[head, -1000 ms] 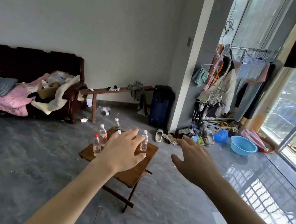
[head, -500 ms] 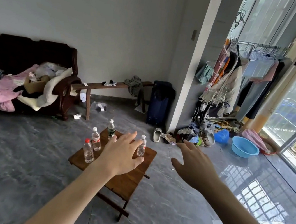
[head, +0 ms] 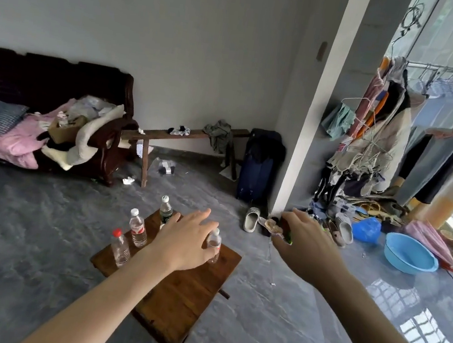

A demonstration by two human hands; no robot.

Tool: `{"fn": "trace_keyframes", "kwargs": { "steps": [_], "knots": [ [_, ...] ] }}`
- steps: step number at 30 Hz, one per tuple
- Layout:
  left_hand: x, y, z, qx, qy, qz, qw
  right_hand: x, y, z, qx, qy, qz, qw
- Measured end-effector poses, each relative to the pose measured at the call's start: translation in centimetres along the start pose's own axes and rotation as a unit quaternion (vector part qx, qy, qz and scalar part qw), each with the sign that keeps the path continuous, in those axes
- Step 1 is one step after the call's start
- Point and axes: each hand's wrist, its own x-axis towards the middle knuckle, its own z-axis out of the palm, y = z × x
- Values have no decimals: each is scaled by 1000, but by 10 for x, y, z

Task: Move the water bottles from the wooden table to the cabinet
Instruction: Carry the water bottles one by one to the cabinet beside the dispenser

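Several clear water bottles stand upright on a small wooden table (head: 183, 295) on the grey floor. One has a red cap (head: 120, 248), one a red label (head: 137, 228), one a green label (head: 165, 210), and another (head: 214, 245) stands apart to the right. My left hand (head: 184, 240) stretches forward over the table with straight fingers, and its fingertips overlap the right-hand bottle in the view; contact is unclear. My right hand (head: 307, 245) reaches out beside the table to the right, fingers loose, holding nothing. No cabinet is in sight.
A dark sofa (head: 58, 86) piled with bedding stands at the left, with a wooden bench (head: 166, 134) and a dark suitcase (head: 260, 164) along the wall. Right of a white pillar (head: 309, 124) are a clothes rack (head: 443, 113), shoes and a blue basin (head: 410, 254).
The view has drawn closer to the table, and the bottles look larger. Both hands stay stretched forward, the left now overlapping the right-hand bottle.
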Motion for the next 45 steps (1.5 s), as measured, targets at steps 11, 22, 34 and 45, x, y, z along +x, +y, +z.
{"fn": "trace_keyframes", "kwargs": {
  "steps": [11,22,34,45],
  "knots": [
    [111,12,25,7,-55,-66,996,111,89,37,53,-54,-16,997],
    [197,-40,51,-39,-83,-122,988,221,87,111,77,-146,-47,985],
    [291,-92,95,-83,-106,-146,980,311,109,190,88,-194,-23,977],
    [307,-86,182,-141,-140,-230,953,341,123,289,96,-270,-70,955]
  ]
}}
